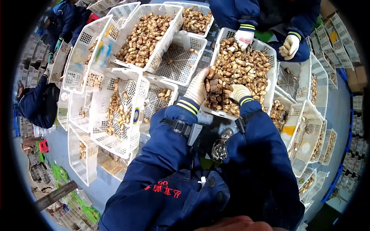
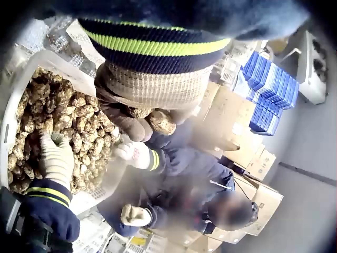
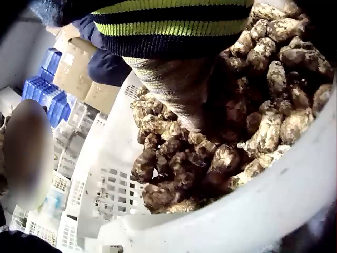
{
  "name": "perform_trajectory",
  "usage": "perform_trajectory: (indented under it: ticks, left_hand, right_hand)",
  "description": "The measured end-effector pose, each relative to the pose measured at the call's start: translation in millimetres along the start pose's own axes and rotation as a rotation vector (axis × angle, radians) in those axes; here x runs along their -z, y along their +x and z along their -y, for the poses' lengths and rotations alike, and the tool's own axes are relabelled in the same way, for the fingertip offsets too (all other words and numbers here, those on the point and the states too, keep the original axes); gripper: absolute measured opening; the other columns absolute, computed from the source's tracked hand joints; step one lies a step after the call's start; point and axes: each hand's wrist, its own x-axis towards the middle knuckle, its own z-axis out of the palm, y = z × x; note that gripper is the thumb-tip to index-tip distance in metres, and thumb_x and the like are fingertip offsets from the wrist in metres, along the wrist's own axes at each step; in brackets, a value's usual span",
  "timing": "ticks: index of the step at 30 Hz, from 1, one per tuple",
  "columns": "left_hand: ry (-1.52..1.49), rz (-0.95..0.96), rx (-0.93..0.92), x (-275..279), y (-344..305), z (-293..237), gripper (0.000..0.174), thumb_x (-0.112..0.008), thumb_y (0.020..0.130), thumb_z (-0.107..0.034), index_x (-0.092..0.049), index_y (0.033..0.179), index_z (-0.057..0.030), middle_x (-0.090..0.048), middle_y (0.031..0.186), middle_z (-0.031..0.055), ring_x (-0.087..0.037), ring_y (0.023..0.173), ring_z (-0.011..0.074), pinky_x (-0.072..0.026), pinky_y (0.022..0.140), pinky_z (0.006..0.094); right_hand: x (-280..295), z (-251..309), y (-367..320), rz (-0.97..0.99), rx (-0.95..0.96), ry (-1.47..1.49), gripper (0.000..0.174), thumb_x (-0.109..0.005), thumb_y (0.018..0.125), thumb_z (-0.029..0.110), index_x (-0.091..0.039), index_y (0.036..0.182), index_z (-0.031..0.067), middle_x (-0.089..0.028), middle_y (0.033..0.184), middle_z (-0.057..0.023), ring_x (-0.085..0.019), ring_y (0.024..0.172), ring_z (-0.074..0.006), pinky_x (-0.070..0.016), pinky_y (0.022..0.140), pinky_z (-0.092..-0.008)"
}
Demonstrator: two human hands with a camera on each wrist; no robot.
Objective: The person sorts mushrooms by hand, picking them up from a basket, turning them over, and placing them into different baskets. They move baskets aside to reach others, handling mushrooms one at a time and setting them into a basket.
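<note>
Brown pieces (image 1: 250,67): heaped in crate (image 1: 273,79)
Left hand (image 1: 197,88): curled, two pieces are gripped (left side)
Right hand (image 1: 239,93): on heap, grip cannot be told

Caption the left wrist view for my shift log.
Gloved left hand holds knobbly brown pieces by a white crate; gloved right hand touches the heap inside.

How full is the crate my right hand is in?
Well filled: knobbly brown pieces are heaped across most of the white crate, around your right hand.
</note>
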Motion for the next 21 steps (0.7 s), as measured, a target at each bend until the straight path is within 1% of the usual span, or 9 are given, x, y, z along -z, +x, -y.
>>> perform_trajectory:
  ticks: [2, 5, 8, 9, 12, 14, 16, 20, 21]
  left_hand:
    - [0.047, -0.056, 0.015, -2.1, -4.1, -1.7, 0.033, -0.06, 0.091, -0.036, -0.057, 0.114, -0.0117, -0.063, 0.092, 0.0024, -0.06, 0.076, 0.0126, -0.0505, 0.062, 0.0257]
    - [0.011, -0.042, -0.01, 9.1, 5.2, 6.7, 0.034, -0.06, 0.091, -0.031, -0.056, 0.118, -0.0109, -0.063, 0.097, 0.0023, -0.061, 0.081, 0.0132, -0.0512, 0.067, 0.0266]
    - [0.077, -0.032, -0.061, 8.5, 3.3, 4.8, 0.039, -0.06, 0.091, -0.028, -0.053, 0.126, -0.0104, -0.06, 0.106, 0.0034, -0.06, 0.086, 0.0138, -0.0516, 0.071, 0.0273]
    - [0.106, -0.024, -0.082, 7.3, 2.3, 5.1, 0.041, -0.06, 0.091, -0.027, -0.052, 0.128, -0.0103, -0.059, 0.11, 0.0039, -0.06, 0.088, 0.014, -0.0517, 0.072, 0.0275]
    - [0.161, 0.025, -0.084, 5.2, 0.6, 6.8, 0.045, -0.058, 0.092, -0.022, -0.047, 0.134, -0.0109, -0.055, 0.119, 0.0041, -0.059, 0.092, 0.0146, -0.0517, 0.075, 0.0286]
    - [0.175, 0.054, -0.061, 4.4, -2.5, 5.8, 0.045, -0.057, 0.092, -0.019, -0.046, 0.134, -0.0104, -0.054, 0.12, 0.0042, -0.058, 0.094, 0.0143, -0.0514, 0.078, 0.029]
    - [0.163, 0.08, -0.052, 2.5, -3.4, 6.5, 0.046, -0.058, 0.091, -0.02, -0.046, 0.134, -0.0103, -0.054, 0.12, 0.0045, -0.057, 0.097, 0.014, -0.0512, 0.079, 0.029]
    - [0.227, 0.156, 0.002, -0.8, -4.5, 6.3, 0.053, -0.061, 0.09, -0.022, -0.042, 0.137, -0.0101, -0.055, 0.118, 0.0038, -0.055, 0.1, 0.0136, -0.0501, 0.082, 0.0289]
    - [0.211, 0.16, 0.003, -1.7, -6.4, 6.8, 0.055, -0.063, 0.088, -0.017, -0.04, 0.138, -0.0096, -0.056, 0.114, 0.0041, -0.056, 0.098, 0.0126, -0.0513, 0.08, 0.0267]
  right_hand:
    - [14.3, -7.5, -3.6, 0.081, 0.027, 0.107, 0.055, -0.069, 0.075, 0.041, -0.062, 0.117, 0.0062, -0.064, 0.112, -0.0173, -0.061, 0.105, -0.0338, -0.0477, 0.091, -0.0411]
    - [25.8, -22.1, -13.6, -0.135, 0.106, 0.521, 0.056, -0.069, 0.075, 0.045, -0.064, 0.112, 0.0032, -0.066, 0.103, -0.0204, -0.064, 0.095, -0.03, -0.049, 0.086, -0.0388]
    - [53.3, -2.6, -64.8, -0.368, 0.214, 0.806, 0.047, -0.068, 0.081, 0.037, -0.06, 0.11, 0.0017, -0.068, 0.089, -0.0169, -0.066, 0.081, -0.0254, -0.0522, 0.075, -0.0345]
    - [48.2, 1.0, -67.6, -0.493, 0.272, 0.816, 0.047, -0.07, 0.081, 0.034, -0.057, 0.113, 0.0013, -0.068, 0.087, -0.0162, -0.066, 0.078, -0.0226, -0.0529, 0.073, -0.033]
    - [47.7, 19.0, -91.8, -0.537, 0.381, 1.052, 0.043, -0.069, 0.084, 0.029, -0.056, 0.116, 0.0019, -0.067, 0.097, -0.0145, -0.066, 0.081, -0.0187, -0.0534, 0.074, -0.0295]
    - [46.3, 24.0, -95.2, -0.725, 0.497, 0.874, 0.039, -0.067, 0.086, 0.026, -0.057, 0.117, 0.0051, -0.067, 0.101, -0.0084, -0.067, 0.086, -0.0174, -0.0536, 0.075, -0.0294]
    - [48.4, 27.0, -100.3, -0.592, 0.36, 0.862, 0.036, -0.066, 0.086, 0.023, -0.057, 0.116, 0.0071, -0.067, 0.103, -0.0087, -0.067, 0.091, -0.0205, -0.0534, 0.075, -0.0309]
    - [43.0, 25.3, -90.6, -0.817, 0.531, 0.619, 0.029, -0.064, 0.086, 0.02, -0.058, 0.112, 0.0081, -0.066, 0.103, -0.0108, -0.065, 0.094, -0.027, -0.0518, 0.079, -0.0326]
    - [45.5, 26.7, -93.4, -0.801, 0.518, 0.566, 0.035, -0.064, 0.086, 0.016, -0.056, 0.119, 0.0088, -0.067, 0.104, -0.0095, -0.065, 0.096, -0.0266, -0.0513, 0.08, -0.0333]
